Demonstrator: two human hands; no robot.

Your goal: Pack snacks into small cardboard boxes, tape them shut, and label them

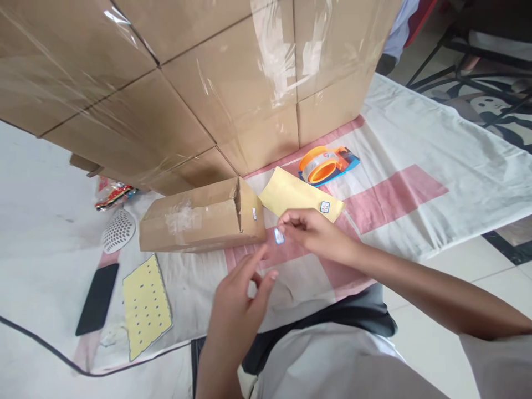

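Between the fingertips of my right hand (305,230) is a small white label with a blue border (279,236). My left hand (245,293) is just below and left of it, thumb and index finger apart, holding nothing. Left of the label lies a taped cardboard box (199,219) with a tiny label (255,214) on its end. Beyond my right hand, a yellow paper sheet (291,191) carries another blue-bordered label (325,207) near its right end.
Stacked, taped cartons (249,83) rise at the back. An orange tape dispenser (320,166) sits behind the yellow sheet. To the left lie a black phone (97,299), a dotted yellow piece (147,305), a white perforated object (119,231) and a black cable (54,349).
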